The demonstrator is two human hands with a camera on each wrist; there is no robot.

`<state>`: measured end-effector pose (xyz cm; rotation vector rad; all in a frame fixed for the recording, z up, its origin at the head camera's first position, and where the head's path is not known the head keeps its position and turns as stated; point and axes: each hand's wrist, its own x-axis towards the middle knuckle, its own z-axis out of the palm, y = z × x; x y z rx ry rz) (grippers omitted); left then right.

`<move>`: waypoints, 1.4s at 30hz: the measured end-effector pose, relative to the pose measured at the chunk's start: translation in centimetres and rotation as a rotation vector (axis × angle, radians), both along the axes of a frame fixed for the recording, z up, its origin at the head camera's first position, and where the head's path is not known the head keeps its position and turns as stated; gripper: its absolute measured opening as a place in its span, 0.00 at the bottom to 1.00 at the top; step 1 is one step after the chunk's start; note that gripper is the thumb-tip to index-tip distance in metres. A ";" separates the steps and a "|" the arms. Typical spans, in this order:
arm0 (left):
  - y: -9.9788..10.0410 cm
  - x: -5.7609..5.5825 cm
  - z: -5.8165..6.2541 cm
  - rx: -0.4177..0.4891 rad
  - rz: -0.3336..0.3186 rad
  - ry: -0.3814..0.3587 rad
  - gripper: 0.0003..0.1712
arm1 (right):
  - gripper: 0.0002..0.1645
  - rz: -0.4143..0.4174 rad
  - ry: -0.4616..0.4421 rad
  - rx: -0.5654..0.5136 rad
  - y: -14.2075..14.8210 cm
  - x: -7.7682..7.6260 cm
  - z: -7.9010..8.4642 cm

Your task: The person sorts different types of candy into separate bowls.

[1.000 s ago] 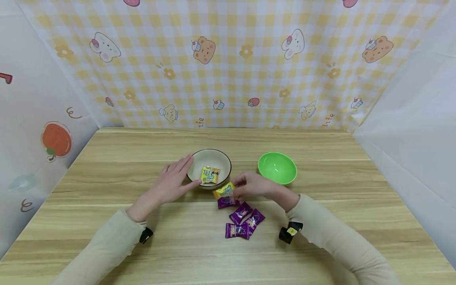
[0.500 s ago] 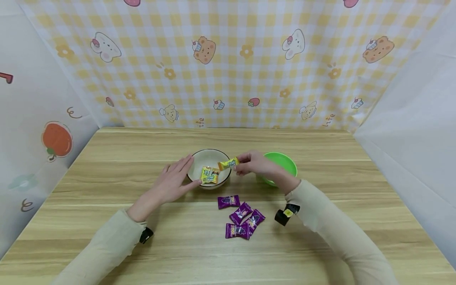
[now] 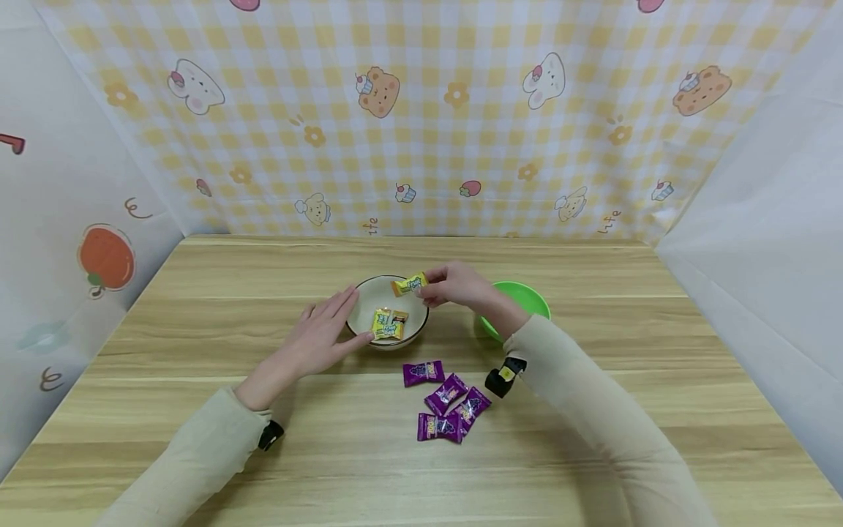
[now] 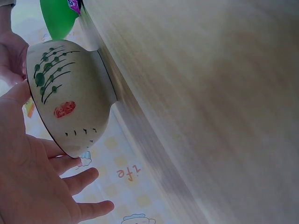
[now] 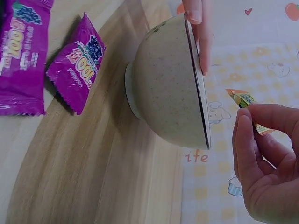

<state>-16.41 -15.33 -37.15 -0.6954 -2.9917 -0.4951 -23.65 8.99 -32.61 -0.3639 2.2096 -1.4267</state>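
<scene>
The right hand [image 3: 454, 284] pinches a yellow candy packet [image 3: 409, 284] between thumb and fingertips, the packet jutting out to the left of those fingertips, above the far right rim of a cream bowl [image 3: 377, 294]. The left hand [image 3: 319, 329] has its fingers straight and apart, resting against the bowl's left rim, with the thumb at the near side. Just right of that thumb, inside the bowl, lie more yellow packets [image 3: 388, 329]. A green bowl [image 3: 530, 301] stands to the right of the pinching fingers, partly hidden by the right forearm. Four purple packets [image 3: 424, 372] lie on the wooden table [image 3: 329, 454], nearer the person than either hand's fingers.
</scene>
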 end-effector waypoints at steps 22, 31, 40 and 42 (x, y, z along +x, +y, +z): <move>-0.1 -0.1 -0.2 0.007 -0.003 0.005 0.47 | 0.18 0.103 0.204 -0.032 0.2 0.3 -0.1; 0.0 -0.1 0.0 0.000 -0.006 -0.007 0.48 | 0.16 0.127 0.571 0.052 2.7 1.1 0.6; -0.1 0.0 0.0 -0.005 -0.014 0.008 0.48 | 0.24 0.229 0.828 0.120 6.4 1.2 -0.1; -0.1 0.0 -0.1 -0.007 -0.013 0.008 0.48 | 0.25 0.252 0.882 0.160 7.2 1.0 -0.4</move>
